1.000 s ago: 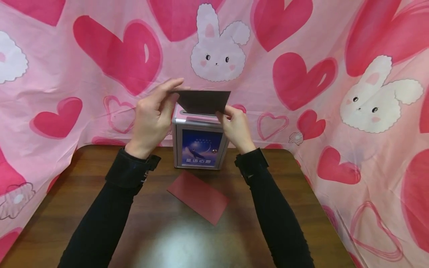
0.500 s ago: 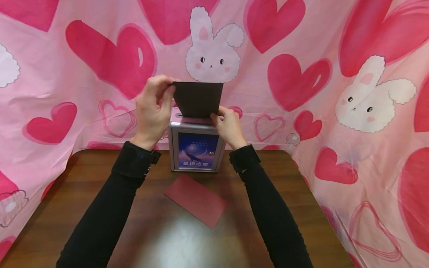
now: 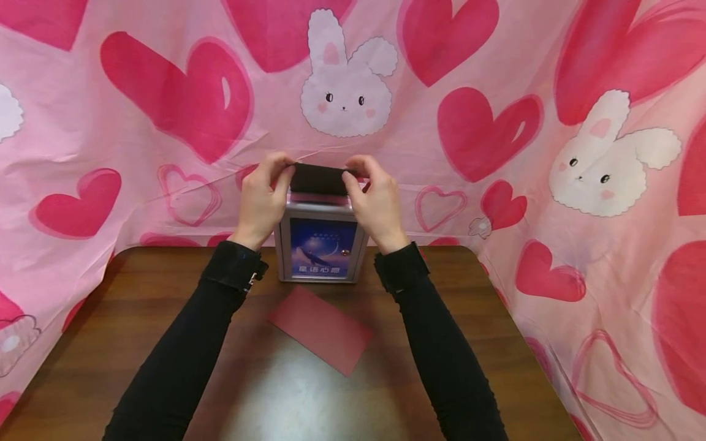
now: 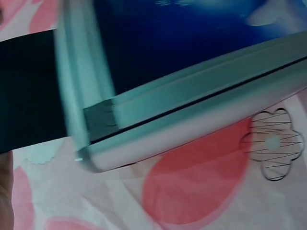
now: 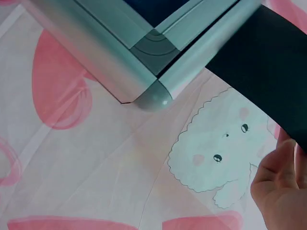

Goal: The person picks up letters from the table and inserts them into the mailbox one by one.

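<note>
A black card [image 3: 318, 179] stands upright at the top of a silver-framed box [image 3: 281, 251], its lower part hidden inside or behind the top. My left hand [image 3: 263, 199] pinches the card's upper left corner between thumb and fingers. At the upper right corner my right hand [image 3: 379, 201] pinches it the same way. The box has a blue front panel [image 3: 322, 248] with a whale picture, white characters and a small lock. In the right wrist view the card [image 5: 259, 67] rises past the box's edge, with the fingers of my right hand [image 5: 283, 187] at its side.
A red envelope-like rectangle [image 3: 321, 331] lies slantwise on the brown wooden table [image 3: 165, 343], in front of the box. Behind the table hangs a pink cloth [image 3: 408, 153] with hearts and rabbits.
The card has gone down toward the box, so less of it shows. My right hand has moved up from its lower edge to the upper right corner; my left hand has come down with it.
</note>
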`<move>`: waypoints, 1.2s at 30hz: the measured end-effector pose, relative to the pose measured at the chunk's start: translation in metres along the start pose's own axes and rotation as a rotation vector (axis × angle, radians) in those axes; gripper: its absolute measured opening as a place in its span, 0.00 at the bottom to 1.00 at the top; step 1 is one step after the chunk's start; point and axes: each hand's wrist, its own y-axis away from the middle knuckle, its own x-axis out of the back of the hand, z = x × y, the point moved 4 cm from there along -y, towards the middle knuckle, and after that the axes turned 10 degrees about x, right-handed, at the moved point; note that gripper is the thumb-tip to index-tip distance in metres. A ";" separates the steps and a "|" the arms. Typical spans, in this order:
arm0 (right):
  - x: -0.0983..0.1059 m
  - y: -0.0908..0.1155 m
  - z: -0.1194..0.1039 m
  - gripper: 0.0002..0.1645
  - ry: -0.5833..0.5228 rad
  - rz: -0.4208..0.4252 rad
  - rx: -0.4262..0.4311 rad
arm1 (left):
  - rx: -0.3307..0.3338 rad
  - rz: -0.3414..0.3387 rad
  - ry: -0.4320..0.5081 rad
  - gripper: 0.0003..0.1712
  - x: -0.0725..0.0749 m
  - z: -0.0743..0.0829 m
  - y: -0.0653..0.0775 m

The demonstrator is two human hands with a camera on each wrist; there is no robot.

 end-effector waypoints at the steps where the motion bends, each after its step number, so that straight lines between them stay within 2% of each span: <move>1: -0.002 0.000 0.000 0.10 -0.001 0.001 0.011 | 0.013 -0.013 -0.012 0.06 0.000 -0.004 0.001; 4: -0.007 0.002 0.006 0.09 0.020 0.007 0.015 | 0.053 -0.064 -0.080 0.07 -0.002 -0.014 0.003; 9: -0.018 0.012 0.024 0.09 0.100 -0.017 -0.014 | 0.132 -0.176 -0.246 0.09 -0.006 -0.027 0.009; 16: -0.027 0.023 0.035 0.11 0.228 -0.074 0.023 | 0.160 -0.319 -0.320 0.14 -0.015 -0.036 0.020; 20: -0.032 0.025 0.037 0.13 0.283 -0.103 0.031 | 0.147 -0.334 -0.375 0.15 -0.015 -0.037 0.022; 26: -0.034 0.030 0.041 0.16 0.336 -0.145 -0.016 | 0.103 -0.357 -0.437 0.13 -0.016 -0.036 0.024; 31: -0.029 0.037 0.035 0.16 0.298 -0.137 -0.001 | 0.088 -0.338 -0.404 0.14 -0.012 -0.032 0.029; 36: -0.020 0.054 0.020 0.15 0.231 -0.113 0.033 | 0.093 -0.278 -0.353 0.16 0.003 -0.028 0.038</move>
